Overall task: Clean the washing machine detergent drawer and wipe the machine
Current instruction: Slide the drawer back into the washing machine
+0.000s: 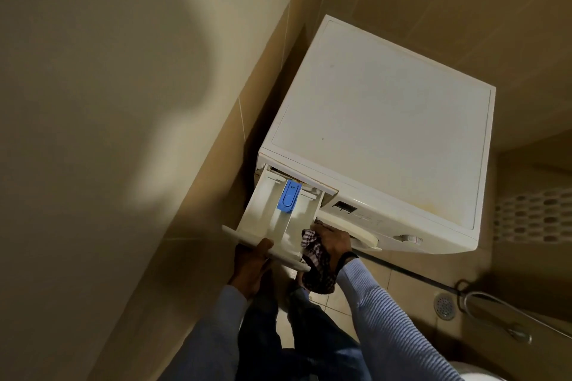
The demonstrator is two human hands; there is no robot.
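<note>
A white washing machine (380,133) stands against the tiled wall. Its detergent drawer (272,219) is pulled far out at the front left, with a blue insert (289,196) in the middle compartment. My left hand (250,266) grips the drawer's front panel from below, thumb on its top edge. My right hand (331,241) holds a checked cloth (315,263) against the drawer's right side, near the front; the cloth hangs down below the hand.
A tiled wall (216,164) runs close along the machine's left side. A floor drain (445,306) and a metal hose (501,309) lie on the floor at the right. A perforated white basket (532,216) stands beyond the machine. My legs are below.
</note>
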